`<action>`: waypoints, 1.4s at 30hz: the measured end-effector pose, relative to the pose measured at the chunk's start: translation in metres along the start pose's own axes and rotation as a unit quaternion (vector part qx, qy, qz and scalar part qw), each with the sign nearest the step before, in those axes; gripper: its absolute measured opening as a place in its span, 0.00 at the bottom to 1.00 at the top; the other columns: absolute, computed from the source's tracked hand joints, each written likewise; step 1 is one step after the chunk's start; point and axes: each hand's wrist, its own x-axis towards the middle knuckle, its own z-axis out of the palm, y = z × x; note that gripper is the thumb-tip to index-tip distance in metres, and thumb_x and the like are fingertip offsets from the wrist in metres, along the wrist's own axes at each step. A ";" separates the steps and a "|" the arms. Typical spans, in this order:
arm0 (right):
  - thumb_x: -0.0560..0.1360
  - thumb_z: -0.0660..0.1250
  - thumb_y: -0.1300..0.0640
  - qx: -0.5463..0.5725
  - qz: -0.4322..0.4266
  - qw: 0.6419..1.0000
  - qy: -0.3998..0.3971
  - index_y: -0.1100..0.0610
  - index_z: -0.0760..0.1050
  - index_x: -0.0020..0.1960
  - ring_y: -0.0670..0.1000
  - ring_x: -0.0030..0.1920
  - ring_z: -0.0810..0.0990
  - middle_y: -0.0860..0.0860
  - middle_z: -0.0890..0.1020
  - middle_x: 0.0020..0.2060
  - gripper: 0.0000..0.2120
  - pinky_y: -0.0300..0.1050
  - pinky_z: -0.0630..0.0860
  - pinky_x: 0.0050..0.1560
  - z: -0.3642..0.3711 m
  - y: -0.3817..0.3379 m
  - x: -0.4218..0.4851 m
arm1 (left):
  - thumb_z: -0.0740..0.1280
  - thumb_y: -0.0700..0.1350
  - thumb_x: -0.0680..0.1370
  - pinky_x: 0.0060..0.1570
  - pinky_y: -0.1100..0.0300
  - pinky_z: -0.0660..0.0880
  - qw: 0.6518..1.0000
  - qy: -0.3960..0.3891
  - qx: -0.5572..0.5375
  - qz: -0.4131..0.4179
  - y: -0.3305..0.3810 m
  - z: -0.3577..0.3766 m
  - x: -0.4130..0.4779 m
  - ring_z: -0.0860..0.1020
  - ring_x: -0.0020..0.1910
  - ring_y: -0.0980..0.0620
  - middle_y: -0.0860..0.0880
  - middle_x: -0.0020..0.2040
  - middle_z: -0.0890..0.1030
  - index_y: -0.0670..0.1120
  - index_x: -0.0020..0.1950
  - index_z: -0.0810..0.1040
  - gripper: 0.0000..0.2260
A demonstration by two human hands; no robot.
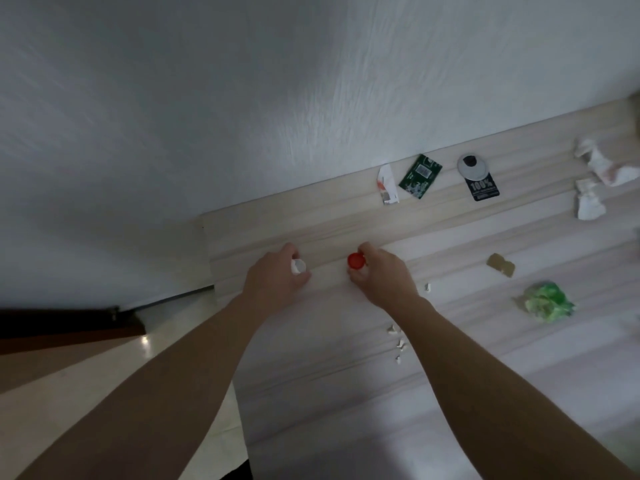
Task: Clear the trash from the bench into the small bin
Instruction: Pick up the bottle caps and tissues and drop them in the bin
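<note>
My left hand [275, 275] is closed around a white bottle cap [298, 266] near the left end of the pale wooden bench [329, 393]. My right hand [382, 275] pinches a red bottle cap [356, 262] just to the right of it. Trash lies on the bench: a torn white wrapper [387, 185], a green sachet [420, 176], a black tag with a white disc [478, 177], crumpled white tissues [599, 174], a tan scrap [500, 265], a crumpled green wrapper [548, 302] and several small white bits [397, 337]. No bin is in view.
A white wall [242, 98] runs along the bench's far side. To the left of the bench lies a pale floor [86, 386] with a dark brown strip [69, 323].
</note>
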 end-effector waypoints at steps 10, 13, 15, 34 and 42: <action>0.72 0.68 0.46 0.005 0.024 0.996 0.083 0.52 0.71 0.55 0.54 0.41 0.78 0.52 0.80 0.42 0.15 0.48 0.77 0.43 -0.043 -0.001 -0.078 | 0.70 0.60 0.70 0.37 0.57 0.69 0.996 0.046 -0.029 0.077 0.035 -0.024 -0.058 0.77 0.42 0.43 0.46 0.42 0.79 0.54 0.49 0.71 0.16; 0.73 0.68 0.46 0.000 0.024 0.993 0.120 0.52 0.71 0.55 0.53 0.40 0.77 0.51 0.80 0.41 0.15 0.47 0.76 0.42 -0.055 -0.004 -0.112 | 0.70 0.61 0.69 0.37 0.57 0.71 0.992 0.047 -0.034 0.108 0.048 -0.027 -0.078 0.77 0.40 0.44 0.48 0.41 0.78 0.55 0.47 0.69 0.16; 0.73 0.68 0.46 0.003 0.035 0.990 0.136 0.52 0.71 0.55 0.53 0.40 0.77 0.50 0.79 0.41 0.16 0.47 0.76 0.42 -0.062 -0.003 -0.136 | 0.70 0.61 0.70 0.37 0.56 0.73 0.989 0.037 -0.034 0.136 0.057 -0.026 -0.089 0.77 0.40 0.45 0.48 0.42 0.79 0.55 0.46 0.68 0.16; 0.71 0.70 0.45 0.068 0.106 0.968 0.219 0.49 0.71 0.54 0.49 0.34 0.74 0.46 0.75 0.32 0.16 0.44 0.70 0.34 -0.112 0.094 -0.316 | 0.70 0.59 0.72 0.33 0.58 0.67 0.964 0.041 -0.002 0.261 0.192 0.015 -0.218 0.74 0.37 0.50 0.52 0.40 0.76 0.53 0.51 0.70 0.16; 0.69 0.70 0.45 0.141 0.093 0.960 0.222 0.46 0.71 0.49 0.51 0.34 0.78 0.48 0.76 0.31 0.13 0.50 0.78 0.36 -0.172 0.191 -0.390 | 0.71 0.59 0.71 0.39 0.53 0.77 0.960 0.042 -0.004 0.278 0.295 0.080 -0.270 0.78 0.39 0.49 0.50 0.41 0.80 0.53 0.49 0.70 0.16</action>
